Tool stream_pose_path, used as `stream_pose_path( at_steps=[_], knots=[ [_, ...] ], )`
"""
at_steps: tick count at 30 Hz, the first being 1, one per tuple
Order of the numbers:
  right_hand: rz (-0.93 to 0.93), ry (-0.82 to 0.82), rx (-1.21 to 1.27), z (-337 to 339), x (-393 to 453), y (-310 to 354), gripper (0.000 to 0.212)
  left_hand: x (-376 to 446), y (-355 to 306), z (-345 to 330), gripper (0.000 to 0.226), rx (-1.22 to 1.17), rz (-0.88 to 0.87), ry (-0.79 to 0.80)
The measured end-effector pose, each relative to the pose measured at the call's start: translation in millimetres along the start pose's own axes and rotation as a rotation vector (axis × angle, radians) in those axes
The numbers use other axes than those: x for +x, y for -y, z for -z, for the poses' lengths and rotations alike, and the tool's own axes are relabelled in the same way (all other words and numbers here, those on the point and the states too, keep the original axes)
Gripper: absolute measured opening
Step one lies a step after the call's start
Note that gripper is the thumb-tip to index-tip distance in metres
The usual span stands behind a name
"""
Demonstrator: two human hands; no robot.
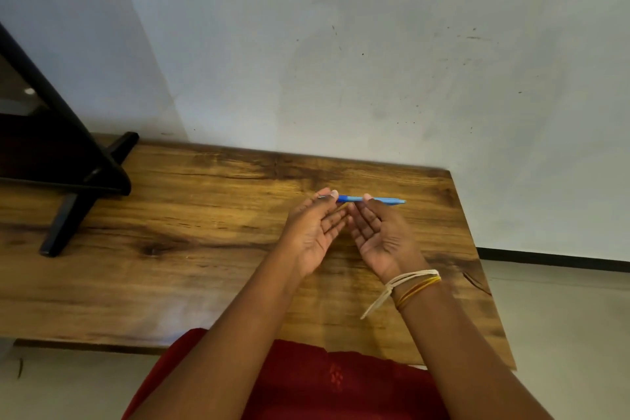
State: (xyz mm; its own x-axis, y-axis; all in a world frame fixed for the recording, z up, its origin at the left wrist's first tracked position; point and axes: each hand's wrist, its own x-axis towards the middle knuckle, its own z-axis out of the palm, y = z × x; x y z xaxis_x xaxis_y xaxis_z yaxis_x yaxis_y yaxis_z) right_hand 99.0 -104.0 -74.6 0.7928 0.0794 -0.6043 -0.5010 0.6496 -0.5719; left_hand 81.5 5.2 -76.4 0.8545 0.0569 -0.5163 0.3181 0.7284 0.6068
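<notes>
So on the far left there's a black stand (85, 181) with splayed feet parked on the wooden desk (204, 232), well clear of the action. Moving right, the left grip (315, 232) is palm-up, thumb and fingertips pinched on the left end of the blue pen (385, 200). The pen sits level in the air above the back half of the desk, not touching the wood. The right grip (381, 239) mirrors it, palm-up too, pinching the barrel just beside the left one, so the long right end of the pen sticks out free past the fingers. There are cream and yellow threads (416, 283) tied round that wrist. My read is they're about to pull or twist the pen apart at the tip end. If so, I'd hold the barrel steady with the right and let the left do the turning, hands close like this, so small bits drop onto the desk rather than the floor.
</notes>
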Motion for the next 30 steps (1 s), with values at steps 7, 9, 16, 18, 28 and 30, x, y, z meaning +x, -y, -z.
stream_pose_path(
  at_steps=[7,9,16,18,28,30],
  knots=[
    [-0.039,0.042,-0.164,2.7,-2.9,-4.2,0.006,1.3,11.2,-6.6,0.024,0.052,-0.075,-0.077],
    [-0.033,0.037,-0.169,7.5,-1.9,0.3,0.009,2.4,12.5,-9.2,0.019,0.03,-0.086,-0.113],
    [0.058,0.01,-0.197,24.4,-1.4,20.4,0.012,9.1,18.0,-18.3,0.02,0.029,-0.149,-0.195],
    [0.066,0.043,-0.207,27.8,-2.7,21.8,0.016,9.3,22.6,-23.0,0.02,0.028,-0.145,-0.193],
    [0.041,0.1,-0.147,45.2,-2.4,31.9,0.014,11.0,46.3,-43.3,0.021,0.185,-0.14,-0.168],
    [0.039,0.101,-0.145,50.0,-2.2,34.9,0.017,11.6,47.8,-44.3,0.028,0.187,-0.12,-0.168]
  ],
)
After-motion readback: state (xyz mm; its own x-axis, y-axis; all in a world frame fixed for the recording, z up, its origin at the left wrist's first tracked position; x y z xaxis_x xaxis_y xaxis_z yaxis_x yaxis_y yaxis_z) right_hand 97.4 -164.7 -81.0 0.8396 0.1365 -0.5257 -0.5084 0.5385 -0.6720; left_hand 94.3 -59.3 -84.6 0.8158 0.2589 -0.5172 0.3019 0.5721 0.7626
